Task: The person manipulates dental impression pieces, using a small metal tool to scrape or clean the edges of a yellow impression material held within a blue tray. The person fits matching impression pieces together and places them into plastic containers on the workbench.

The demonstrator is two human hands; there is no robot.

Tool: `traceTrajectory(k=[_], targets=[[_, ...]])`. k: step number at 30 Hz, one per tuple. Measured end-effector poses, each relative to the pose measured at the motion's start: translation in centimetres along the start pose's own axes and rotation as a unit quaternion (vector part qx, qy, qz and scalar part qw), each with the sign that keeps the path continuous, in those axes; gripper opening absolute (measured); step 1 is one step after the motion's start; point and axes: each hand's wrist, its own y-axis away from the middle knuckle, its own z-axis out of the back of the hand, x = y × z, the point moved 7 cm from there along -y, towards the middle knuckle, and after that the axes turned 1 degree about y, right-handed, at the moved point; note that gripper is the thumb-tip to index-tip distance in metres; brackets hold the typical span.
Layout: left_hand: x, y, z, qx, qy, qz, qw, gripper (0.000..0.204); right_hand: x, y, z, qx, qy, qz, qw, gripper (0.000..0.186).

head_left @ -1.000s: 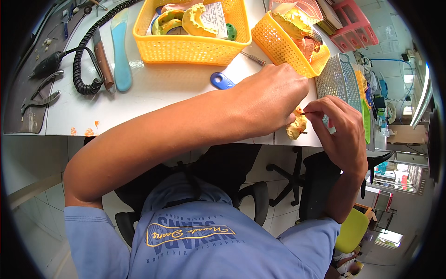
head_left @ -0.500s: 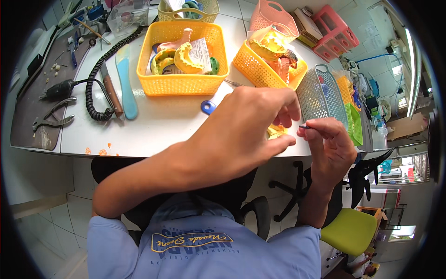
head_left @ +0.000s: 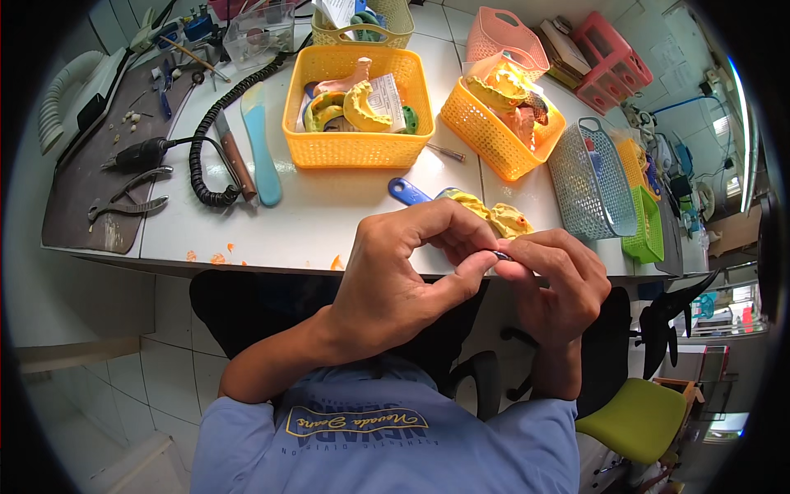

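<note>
My left hand (head_left: 403,267) and my right hand (head_left: 564,276) meet over the front edge of the white table. Between their fingertips is a small, dark, shiny piece (head_left: 501,256), too small to identify. Thumb and forefinger of each hand pinch it, the left from one end and the right from the other. Just beyond the fingers lies a dental impression tray with a blue handle (head_left: 406,191) and yellow impression material (head_left: 511,220) on it. The fingers partly hide the near side of that material.
Two yellow baskets (head_left: 358,152) (head_left: 485,156) hold dental impressions. A grey-blue basket (head_left: 594,185) stands right. On the left lie a blue spatula (head_left: 265,156), a wooden-handled knife (head_left: 235,156), pliers (head_left: 127,202) and a corded handpiece (head_left: 140,154). A thin metal tool (head_left: 447,152) lies between the yellow baskets.
My left hand has come down and closed on the small dark piece, which my right hand held alone before. My right hand has moved left. The whole view has shifted slightly.
</note>
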Motion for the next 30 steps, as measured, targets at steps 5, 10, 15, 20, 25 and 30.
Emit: traceTrajectory(k=[5,10,15,20,25,30], targets=[[0.0,0.2,0.1,-0.023,0.008,-0.005,1.000,0.014,0.0,0.2,-0.1,-0.039,-0.059,-0.071,0.995,0.020],[0.0,0.1,-0.1,-0.015,-0.006,-0.007,1.000,0.015,0.2,0.2,0.0,-0.009,0.016,-0.007,1.000,0.017],[0.3,0.2,-0.1,-0.023,0.006,-0.001,1.000,0.016,0.4,0.4,-0.5,0.012,0.036,0.037,0.999,0.017],[0.1,0.1,-0.1,-0.018,-0.006,-0.011,1.000,0.017,-0.3,0.8,-0.3,-0.029,0.017,-0.031,0.999,0.013],[0.0,0.1,-0.4,-0.007,-0.011,-0.019,1.000,0.017,0.0,0.5,-0.3,0.002,0.031,0.019,0.999,0.015],[-0.2,0.2,-0.3,-0.012,-0.025,-0.023,0.999,0.018,-0.3,0.9,-0.2,-0.023,-0.008,-0.064,0.998,0.013]])
